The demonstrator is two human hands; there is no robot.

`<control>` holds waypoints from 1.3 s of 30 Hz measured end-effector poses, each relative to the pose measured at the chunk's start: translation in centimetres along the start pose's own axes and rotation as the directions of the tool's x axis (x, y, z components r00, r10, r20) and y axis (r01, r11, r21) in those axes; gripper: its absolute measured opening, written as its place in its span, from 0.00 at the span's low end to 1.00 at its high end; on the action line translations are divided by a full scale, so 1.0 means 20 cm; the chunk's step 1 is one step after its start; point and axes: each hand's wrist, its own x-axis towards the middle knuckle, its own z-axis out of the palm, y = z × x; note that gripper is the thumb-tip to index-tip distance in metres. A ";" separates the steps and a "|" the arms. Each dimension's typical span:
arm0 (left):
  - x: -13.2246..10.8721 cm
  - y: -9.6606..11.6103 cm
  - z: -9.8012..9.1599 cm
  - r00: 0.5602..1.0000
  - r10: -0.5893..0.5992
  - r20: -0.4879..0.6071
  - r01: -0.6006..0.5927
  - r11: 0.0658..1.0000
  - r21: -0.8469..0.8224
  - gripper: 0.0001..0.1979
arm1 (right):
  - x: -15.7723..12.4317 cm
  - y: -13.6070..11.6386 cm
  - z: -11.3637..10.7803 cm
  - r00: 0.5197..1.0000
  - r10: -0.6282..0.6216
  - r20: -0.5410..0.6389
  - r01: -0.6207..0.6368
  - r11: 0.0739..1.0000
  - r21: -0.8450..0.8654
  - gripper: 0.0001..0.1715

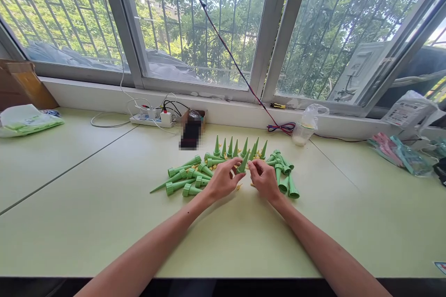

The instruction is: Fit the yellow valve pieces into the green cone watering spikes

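My left hand (226, 178) grips a green plastic cone spike (244, 161), tip up, between thumb and fingers. Close to its right side, my right hand (264, 177) is closed in a pinch; whatever its fingertips hold is too small to make out. Behind both hands stands a row of upright green cones (230, 147), with small yellow pieces scattered around their bases. Left of my left hand lies a pile of green spikes with ribbed caps (179, 187). More green cones (293, 187) lie heaped beside my right hand, some showing open wide ends.
Along the windowsill are a power strip (152, 119) with cables, a small box with a pixelated dark front (191, 133), a coiled wire (281, 128) and a clear plastic cup (302, 134). Plastic packages lie at far left (31, 120) and far right (406, 153).
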 end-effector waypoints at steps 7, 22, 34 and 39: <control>0.03 -0.01 -0.02 0.975 -0.222 -0.034 0.210 0.955 -0.209 0.18 | 0.00 -0.02 -0.01 0.996 -0.040 0.078 0.036 0.998 0.049 0.14; 0.02 -0.03 -0.02 0.981 -0.188 0.039 0.192 0.953 -0.235 0.21 | 0.00 0.01 -0.04 0.976 -0.111 0.185 0.129 0.988 -0.089 0.17; 0.01 -0.05 0.01 0.983 -0.181 0.030 0.182 0.949 -0.258 0.23 | 0.00 0.00 -0.02 0.984 -0.075 0.161 0.092 0.991 -0.101 0.24; 0.01 -0.04 0.01 0.976 -0.215 0.039 0.217 0.933 -0.286 0.22 | 0.00 0.00 -0.02 0.988 -0.040 0.151 0.053 0.995 -0.079 0.25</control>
